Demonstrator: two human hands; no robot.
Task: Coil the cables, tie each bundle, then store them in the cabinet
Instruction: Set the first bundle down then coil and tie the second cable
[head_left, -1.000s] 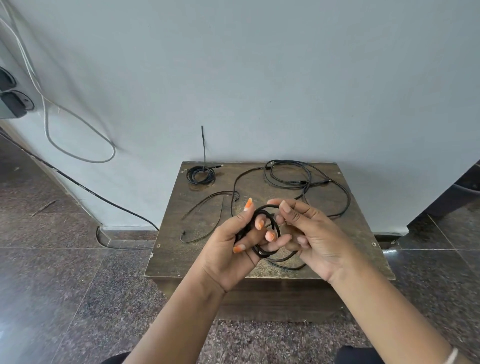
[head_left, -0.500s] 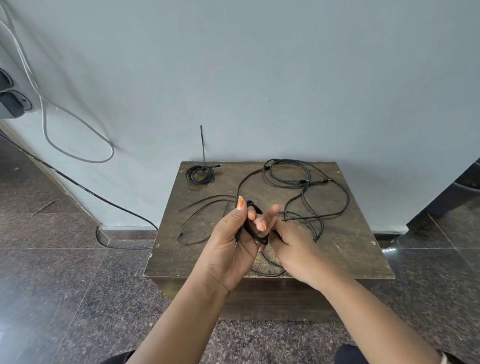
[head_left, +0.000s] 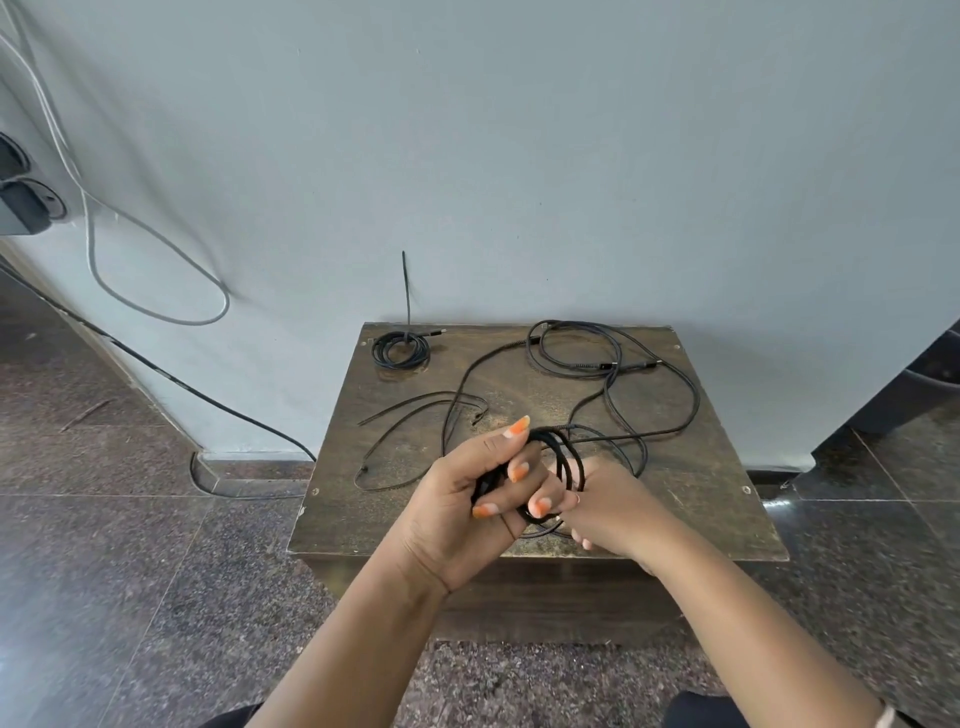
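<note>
At the frame's center you are pinching the half-wound black coil (head_left: 563, 470) in your left hand (head_left: 462, 504) while your right hand (head_left: 610, 501) is curling around its loops — keep turns even, feeding slack from the loose cable (head_left: 644, 395) on the wooden box (head_left: 727, 509).

Wall (head_left: 519, 156) blocks the back of the box top (head_left: 727, 499). Loose cable loops (head_left: 613, 364) fill the back right, a small coiled bundle (head_left: 400, 351) sits back left, thin ties (head_left: 415, 410) lie in the mid-left. Bare wood at the right edge & front left corner, so I can put my hands there.
</note>
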